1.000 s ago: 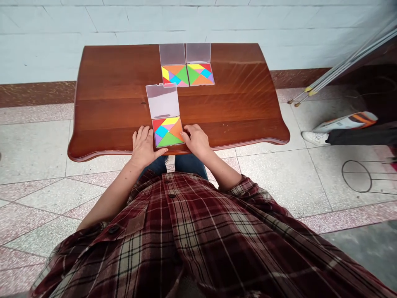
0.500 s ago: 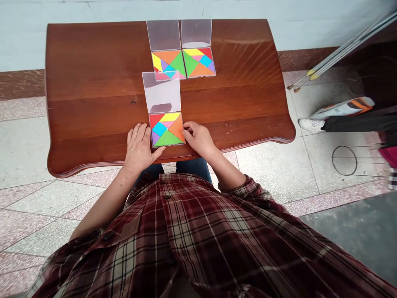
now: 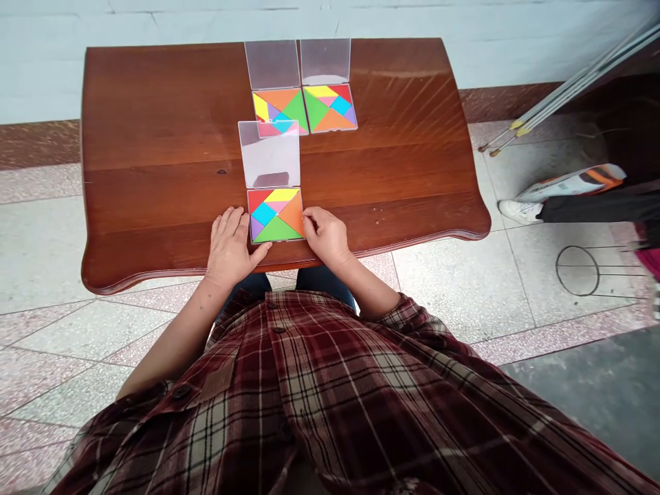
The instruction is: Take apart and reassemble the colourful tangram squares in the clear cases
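A tangram case (image 3: 277, 239) lies near the table's front edge, its clear lid (image 3: 270, 152) raised behind it. Flat coloured pieces fill it, among them a green triangle (image 3: 278, 230), an orange triangle (image 3: 293, 214), a blue square (image 3: 265, 213) and a yellow parallelogram (image 3: 283, 195). My left hand (image 3: 227, 244) rests open on the wood, fingers against the case's left side and thumb by its front edge. At the right edge my right hand (image 3: 327, 235) is closed, thumb and forefinger curled together beside the orange triangle. Whether something is between those fingertips is hidden.
Two more open tangram cases, left (image 3: 289, 102) and right (image 3: 330, 120), stand side by side farther back on the wooden table (image 3: 165, 137). The near lid overlaps the left one in view. To the right are a person's shoe (image 3: 520, 211) and a wire ring stand (image 3: 577, 270).
My right hand has turned slightly, its thumb and forefinger curling closer at the case's right edge. My left hand stays in place. The view has shifted a little.
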### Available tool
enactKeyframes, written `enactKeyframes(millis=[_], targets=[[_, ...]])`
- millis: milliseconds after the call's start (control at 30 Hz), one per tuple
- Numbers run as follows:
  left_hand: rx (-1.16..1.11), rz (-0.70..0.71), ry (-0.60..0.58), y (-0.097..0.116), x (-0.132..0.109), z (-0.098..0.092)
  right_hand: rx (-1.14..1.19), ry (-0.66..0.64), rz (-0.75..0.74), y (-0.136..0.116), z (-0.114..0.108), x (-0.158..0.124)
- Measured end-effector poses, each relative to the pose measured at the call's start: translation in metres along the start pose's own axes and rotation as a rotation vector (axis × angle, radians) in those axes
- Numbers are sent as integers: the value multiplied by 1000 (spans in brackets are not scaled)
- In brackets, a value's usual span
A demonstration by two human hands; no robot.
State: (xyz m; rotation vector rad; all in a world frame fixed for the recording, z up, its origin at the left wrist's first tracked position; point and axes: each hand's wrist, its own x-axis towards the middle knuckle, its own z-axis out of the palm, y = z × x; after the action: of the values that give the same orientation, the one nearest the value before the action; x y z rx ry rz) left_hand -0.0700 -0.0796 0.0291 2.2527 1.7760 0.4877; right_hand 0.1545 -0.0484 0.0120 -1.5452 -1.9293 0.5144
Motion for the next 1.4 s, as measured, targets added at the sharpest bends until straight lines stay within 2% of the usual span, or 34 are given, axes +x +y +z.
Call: enactKeyframes(millis=[200, 400, 533, 667, 867, 1100, 1400], targets=[[12, -4, -5, -2, 0, 1, 50, -26, -41, 3, -4, 5], [32, -6, -4, -2, 0, 0, -15, -91, -189, 6, -8, 43], [24, -14, -15, -2, 0, -1, -72, -180, -163, 6, -1, 58], [14, -18, -19, -1, 0, -3, -99, -220, -140, 9, 3, 58], [24, -18, -12, -1, 0, -2, -61, -161, -136, 14, 6, 57], [17, -20, -16, -2, 0, -1, -61, -166, -129, 12, 6, 56], [23, -21, -23, 1, 0, -1, -114, -260, -300, -15, 10, 62]])
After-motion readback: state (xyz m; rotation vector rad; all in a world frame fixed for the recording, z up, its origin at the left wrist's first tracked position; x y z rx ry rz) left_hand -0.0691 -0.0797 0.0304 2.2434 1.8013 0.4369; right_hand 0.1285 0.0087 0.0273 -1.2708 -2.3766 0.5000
